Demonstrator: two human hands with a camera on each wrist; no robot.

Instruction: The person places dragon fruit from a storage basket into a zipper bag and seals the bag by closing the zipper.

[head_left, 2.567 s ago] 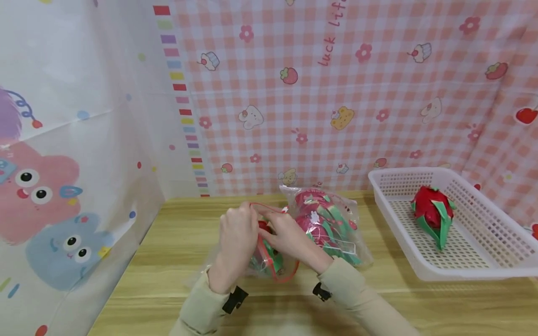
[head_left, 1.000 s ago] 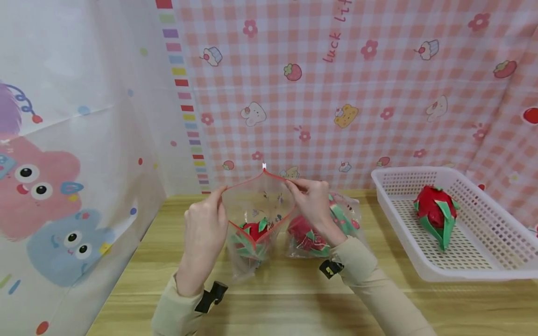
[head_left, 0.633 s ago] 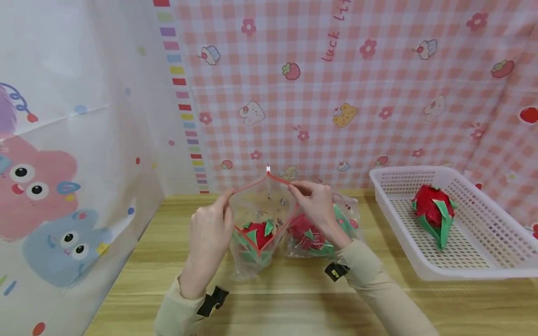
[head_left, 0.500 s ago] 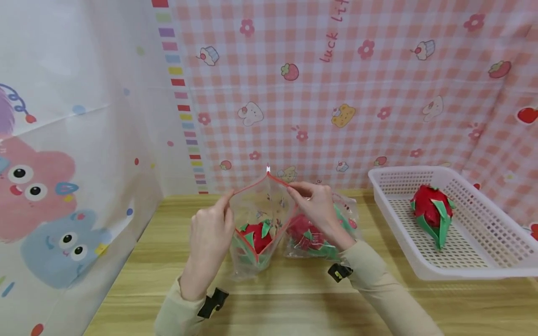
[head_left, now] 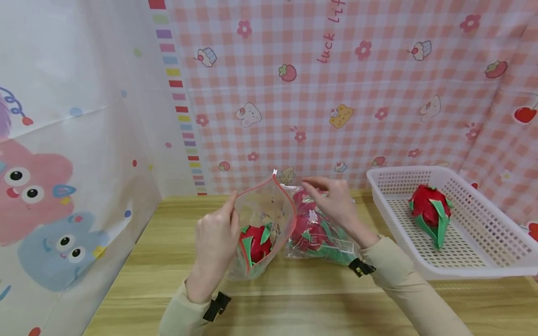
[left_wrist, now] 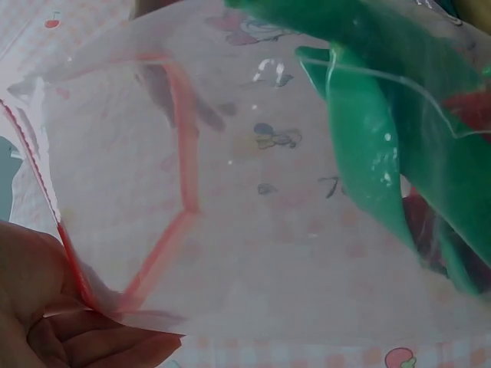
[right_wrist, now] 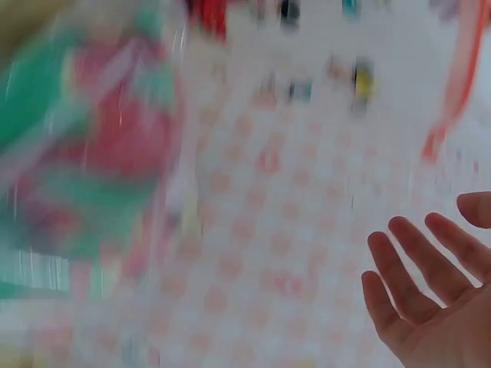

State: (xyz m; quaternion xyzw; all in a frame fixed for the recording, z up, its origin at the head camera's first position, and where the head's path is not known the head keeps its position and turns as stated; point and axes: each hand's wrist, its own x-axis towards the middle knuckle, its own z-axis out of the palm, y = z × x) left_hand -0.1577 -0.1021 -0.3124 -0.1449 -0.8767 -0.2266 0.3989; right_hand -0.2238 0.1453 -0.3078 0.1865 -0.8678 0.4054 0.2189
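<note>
In the head view my left hand (head_left: 216,240) pinches the left edge of a clear zipper bag (head_left: 269,205) with a red zip strip. The bag's mouth gapes wide, its white slider at the top. A red toy dragon fruit with green leaves (head_left: 256,243) sits inside it. Through the plastic, the left wrist view shows the green leaves (left_wrist: 364,146). My right hand (head_left: 334,203) is off the bag, fingers spread and holding nothing, above a second clear bag (head_left: 313,233) with red and green dragon fruit toys inside.
A white perforated basket (head_left: 392,233) stands on the right, with another toy dragon fruit (head_left: 430,212) in it. The wooden table (head_left: 286,308) meets a pink checked cloth (head_left: 269,130) at the back and a white printed cloth on the left.
Both hands pulled the bag's mouth wide, and the fruit inside came into view. My right hand then released the bag's right edge and moved right, while the left kept its pinch.
</note>
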